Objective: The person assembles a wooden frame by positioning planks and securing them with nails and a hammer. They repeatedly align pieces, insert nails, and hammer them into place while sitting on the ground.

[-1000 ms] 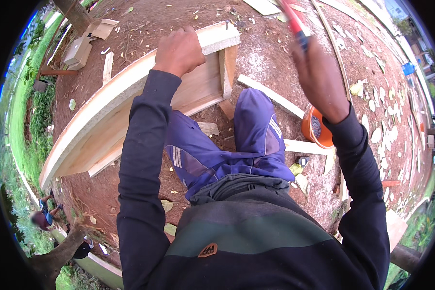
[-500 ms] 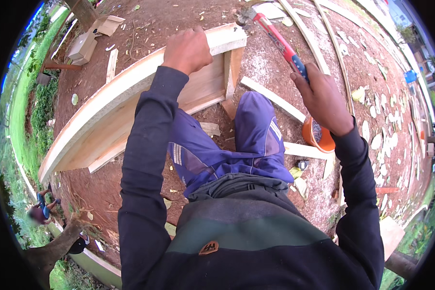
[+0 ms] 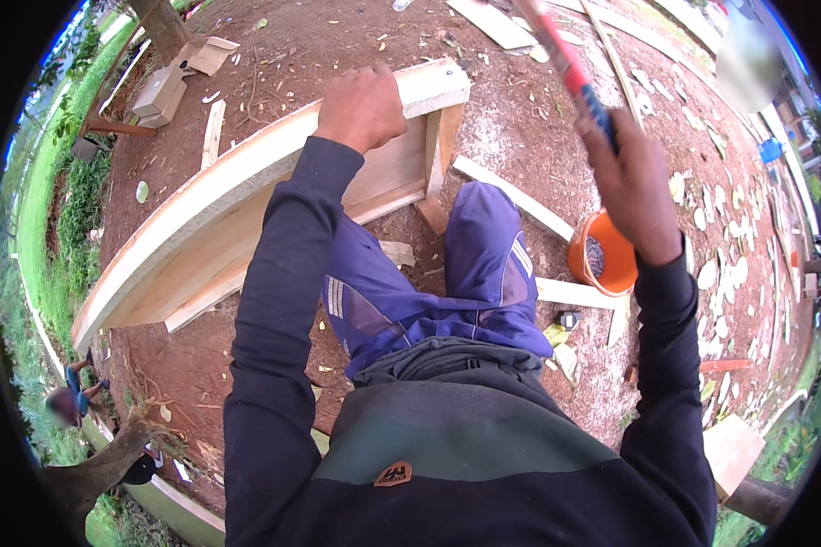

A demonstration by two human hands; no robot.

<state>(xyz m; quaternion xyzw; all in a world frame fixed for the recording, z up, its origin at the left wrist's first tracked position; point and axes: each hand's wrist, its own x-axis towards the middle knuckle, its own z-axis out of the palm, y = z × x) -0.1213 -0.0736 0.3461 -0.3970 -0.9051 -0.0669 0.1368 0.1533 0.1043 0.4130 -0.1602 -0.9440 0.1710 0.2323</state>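
Head view: the left hand [image 3: 360,108] is closed in a fist over the top edge of a long wooden frame [image 3: 246,214], close to its near corner, where a short upright board [image 3: 442,150] joins the long top plank. The frame stands on edge on the red dirt ground [image 3: 511,128], running away to the person's left, in front of the knees in blue shorts [image 3: 447,273]. The right hand [image 3: 631,187] is raised and wrapped tight round the red and blue handle of a hammer [image 3: 570,68]; its head is out of sight past the top of the picture. An orange bucket [image 3: 602,258] sits on the ground just beside the right knee, with loose wood strips [image 3: 515,196] and chips about it.

The frame looks stiff and fairly heavy, with a rough sawn, unslippery face; a firm hold near the corner joint seems best for steadying it. The hammer is likely top-heavy, so a full grip low on the handle suits it
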